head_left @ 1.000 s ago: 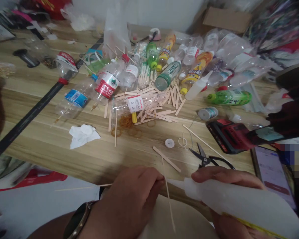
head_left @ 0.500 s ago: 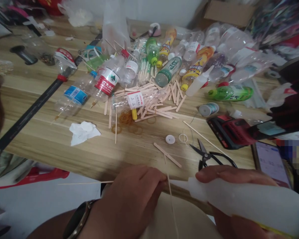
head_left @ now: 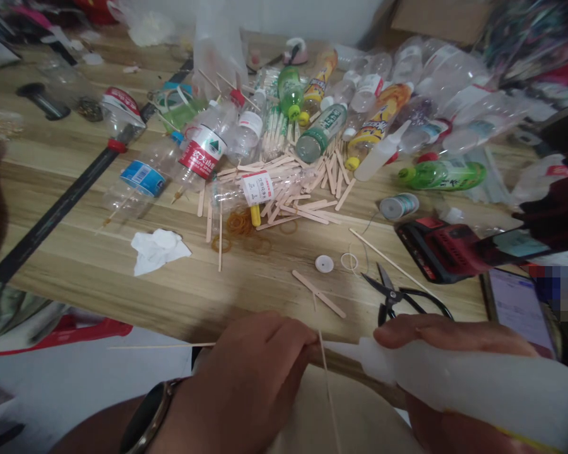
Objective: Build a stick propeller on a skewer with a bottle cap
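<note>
Pale wall (head_left: 307, 25) behind cluttered wooden table (head_left: 99, 252); left fingers (head_left: 296, 331) pinch thin stick (head_left: 161, 346), right fingers (head_left: 435, 326) clasp white bottle (head_left: 492, 391).

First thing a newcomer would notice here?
Likely the large white squeeze bottle in the right hand, lower right, its nozzle pointing toward a thin stick at the fingertips of the left hand. Next, the jumble of plastic bottles across the back of the table, and the red-and-black power tool at the right.

The single head view looks forward and steeply down from just above the fingers (head_left: 307, 329), facing across the desk (head_left: 250, 284) beyond them toward a wall (head_left: 303, 17).
</note>
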### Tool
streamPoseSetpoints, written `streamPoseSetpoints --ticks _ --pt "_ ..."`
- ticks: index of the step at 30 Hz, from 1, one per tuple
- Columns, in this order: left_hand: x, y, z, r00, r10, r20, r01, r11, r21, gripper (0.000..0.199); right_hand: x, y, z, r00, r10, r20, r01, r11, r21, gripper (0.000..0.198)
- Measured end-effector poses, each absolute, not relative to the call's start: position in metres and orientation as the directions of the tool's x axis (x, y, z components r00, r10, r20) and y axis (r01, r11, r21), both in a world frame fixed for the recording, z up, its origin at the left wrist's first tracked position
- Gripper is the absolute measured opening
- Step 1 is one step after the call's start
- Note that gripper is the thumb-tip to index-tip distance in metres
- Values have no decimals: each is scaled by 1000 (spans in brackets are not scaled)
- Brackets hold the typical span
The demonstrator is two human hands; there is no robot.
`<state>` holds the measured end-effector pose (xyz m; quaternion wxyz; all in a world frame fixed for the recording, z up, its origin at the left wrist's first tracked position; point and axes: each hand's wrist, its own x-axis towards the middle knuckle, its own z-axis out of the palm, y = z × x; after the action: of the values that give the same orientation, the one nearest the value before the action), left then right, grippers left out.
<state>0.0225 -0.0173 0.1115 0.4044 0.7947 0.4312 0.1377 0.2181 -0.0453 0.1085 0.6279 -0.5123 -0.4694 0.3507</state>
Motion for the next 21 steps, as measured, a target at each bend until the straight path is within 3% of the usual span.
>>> streamPoseSetpoints --ticks 13,21 --pt "23 -17 110 594 795 -123 577 -315 754 29 215 -44 110 298 903 309 81 298 -951 28" --pt "22 -16 112 596 796 -108 559 -314 768 27 231 -57 102 332 923 196 101 172 -980 24"
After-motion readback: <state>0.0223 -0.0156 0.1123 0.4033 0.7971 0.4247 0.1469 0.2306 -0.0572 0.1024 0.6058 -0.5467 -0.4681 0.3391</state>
